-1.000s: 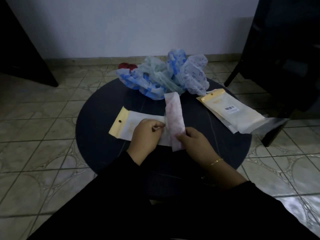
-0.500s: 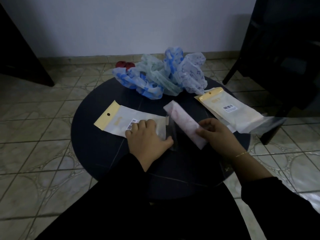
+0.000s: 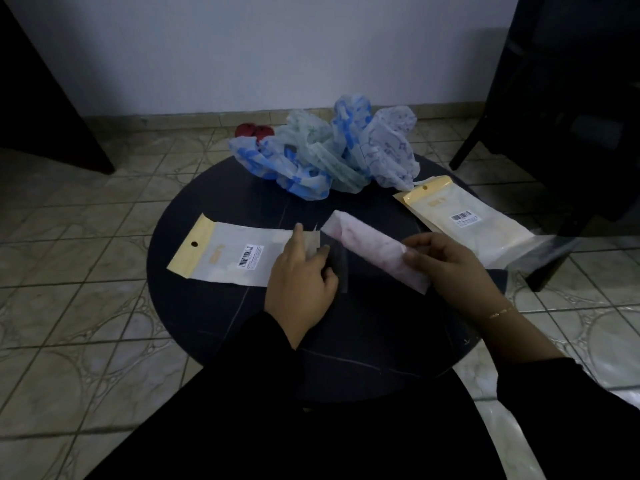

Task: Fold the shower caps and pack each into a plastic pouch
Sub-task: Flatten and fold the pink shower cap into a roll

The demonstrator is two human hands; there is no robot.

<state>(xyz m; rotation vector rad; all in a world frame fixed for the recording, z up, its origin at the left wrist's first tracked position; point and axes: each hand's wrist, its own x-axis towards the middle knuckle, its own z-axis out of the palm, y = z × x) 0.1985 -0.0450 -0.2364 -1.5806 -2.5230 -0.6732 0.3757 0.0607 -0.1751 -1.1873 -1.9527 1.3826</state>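
A folded pink shower cap (image 3: 372, 249) forms a long narrow strip at the middle of the round dark table (image 3: 214, 317). My right hand (image 3: 446, 263) grips its near end, and its far end points at the mouth of a plastic pouch (image 3: 230, 254) with a yellow header, lying flat on the left. My left hand (image 3: 301, 278) pinches that pouch's open right edge and lifts the flap. A heap of unfolded shower caps (image 3: 325, 155), blue, green and white, sits at the table's far side.
A stack of pouches (image 3: 460, 221) with yellow headers lies at the table's right edge, partly overhanging. Dark furniture (image 3: 571, 109) stands close on the right. Something red (image 3: 252, 130) lies on the tiled floor beyond the table.
My right hand swung the folded pink cap from upright over the pouch to lying slanted on the table, to the right of the pouch mouth. My left hand shifted to the pouch's open edge.
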